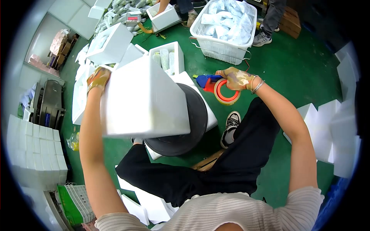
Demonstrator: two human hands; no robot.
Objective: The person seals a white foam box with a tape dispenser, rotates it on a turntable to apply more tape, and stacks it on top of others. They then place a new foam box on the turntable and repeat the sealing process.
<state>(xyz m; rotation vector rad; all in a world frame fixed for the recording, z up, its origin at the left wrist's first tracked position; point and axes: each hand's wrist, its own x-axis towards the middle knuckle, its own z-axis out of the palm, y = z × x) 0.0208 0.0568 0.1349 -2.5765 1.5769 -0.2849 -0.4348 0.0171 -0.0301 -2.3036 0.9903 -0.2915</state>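
My left hand (pixel 99 79), in a patterned glove, grips the edge of a large white foam box (pixel 144 102). The box is tilted above a round black stand (pixel 192 119), hiding part of it. In my gloved right hand (pixel 236 79) is a tape dispenser (pixel 208 82) with a blue and red body. Its tape roll (pixel 226 92), with an orange-red core, hangs just below my fingers, apart from the box.
An open foam box (pixel 177 57) holds net-wrapped produce behind the stand. A white basket (pixel 223 48) of bagged items stands at the back. Other people's legs (pixel 274 17) show at the top. Foam boxes (pixel 325 127) lie at the right.
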